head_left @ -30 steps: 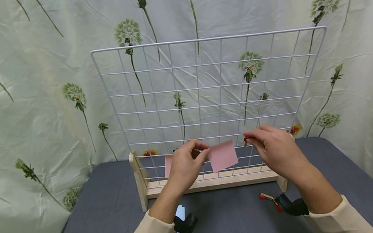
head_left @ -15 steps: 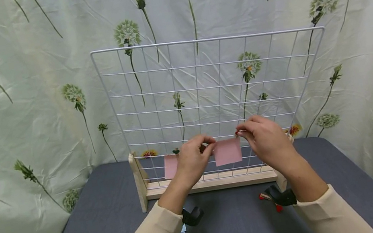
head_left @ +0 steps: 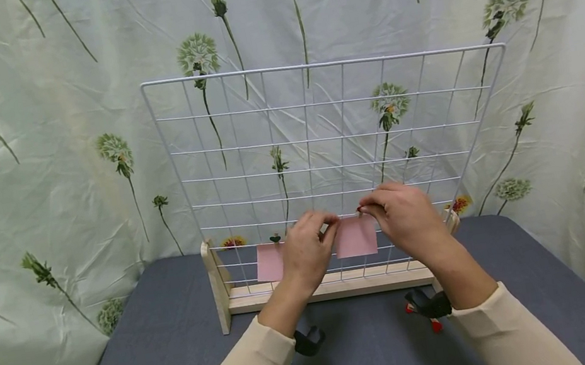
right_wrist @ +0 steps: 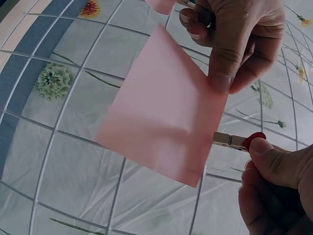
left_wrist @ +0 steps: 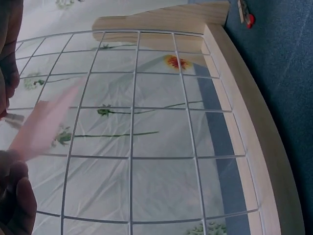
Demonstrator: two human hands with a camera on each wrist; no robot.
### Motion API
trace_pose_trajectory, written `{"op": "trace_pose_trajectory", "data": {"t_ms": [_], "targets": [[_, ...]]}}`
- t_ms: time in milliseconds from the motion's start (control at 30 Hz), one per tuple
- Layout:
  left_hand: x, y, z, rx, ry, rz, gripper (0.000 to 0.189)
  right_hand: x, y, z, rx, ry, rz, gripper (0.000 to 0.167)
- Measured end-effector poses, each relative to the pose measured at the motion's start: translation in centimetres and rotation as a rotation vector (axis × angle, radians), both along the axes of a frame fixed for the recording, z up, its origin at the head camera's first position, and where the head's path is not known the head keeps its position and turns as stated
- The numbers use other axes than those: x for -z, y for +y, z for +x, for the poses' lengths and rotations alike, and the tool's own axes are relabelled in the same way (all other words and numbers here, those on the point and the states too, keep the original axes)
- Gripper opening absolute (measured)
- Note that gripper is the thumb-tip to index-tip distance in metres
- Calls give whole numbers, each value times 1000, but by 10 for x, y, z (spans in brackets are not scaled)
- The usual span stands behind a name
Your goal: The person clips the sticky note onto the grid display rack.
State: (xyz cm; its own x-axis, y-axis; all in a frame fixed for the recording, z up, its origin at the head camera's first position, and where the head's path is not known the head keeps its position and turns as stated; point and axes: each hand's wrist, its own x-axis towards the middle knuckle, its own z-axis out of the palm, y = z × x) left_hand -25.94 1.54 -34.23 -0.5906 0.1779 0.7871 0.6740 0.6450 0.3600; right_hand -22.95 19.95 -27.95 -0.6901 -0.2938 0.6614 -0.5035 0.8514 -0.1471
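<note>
My left hand [head_left: 309, 250] pinches a square pink paper note [head_left: 355, 239] by its upper left corner, in front of the white wire grid [head_left: 309, 140]. My right hand [head_left: 404, 216] pinches a small wooden clothespin [right_wrist: 229, 140] by its end, which carries a red piece. In the right wrist view the clothespin's tip meets the note's upper edge; whether it bites the paper I cannot tell. Another pink note [head_left: 269, 263] hangs lower left on the grid, partly behind my left hand. A dark green clip [head_left: 275, 238] sits at its top.
The grid stands in a pale wooden base [head_left: 333, 291] on a dark blue-grey table [head_left: 183, 359]. Clothespins with red pieces [head_left: 436, 325] lie on the table under my right wrist, partly covered by its black strap. A flower-printed curtain [head_left: 58, 117] hangs behind.
My left hand has moved right and raised the pink note level against the grid. My right hand has come left with the clothespin, from apart to the note's upper edge.
</note>
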Motion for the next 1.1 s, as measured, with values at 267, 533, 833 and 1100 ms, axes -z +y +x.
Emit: {"op": "trace_pose_trajectory", "data": {"t_ms": [267, 533, 833, 1100], "targets": [[4, 7, 1, -78, 65, -1, 6, 5, -2, -5, 13, -3, 3, 8], [5, 12, 3, -129, 67, 9, 6, 3, -3, -5, 31, -44, 6, 9], [5, 14, 4, -149, 42, -1, 7, 3, -6, -5, 43, -81, 7, 11], [4, 11, 5, -142, 13, 8, 7, 1, -8, -4, 51, -103, -1, 13]]}}
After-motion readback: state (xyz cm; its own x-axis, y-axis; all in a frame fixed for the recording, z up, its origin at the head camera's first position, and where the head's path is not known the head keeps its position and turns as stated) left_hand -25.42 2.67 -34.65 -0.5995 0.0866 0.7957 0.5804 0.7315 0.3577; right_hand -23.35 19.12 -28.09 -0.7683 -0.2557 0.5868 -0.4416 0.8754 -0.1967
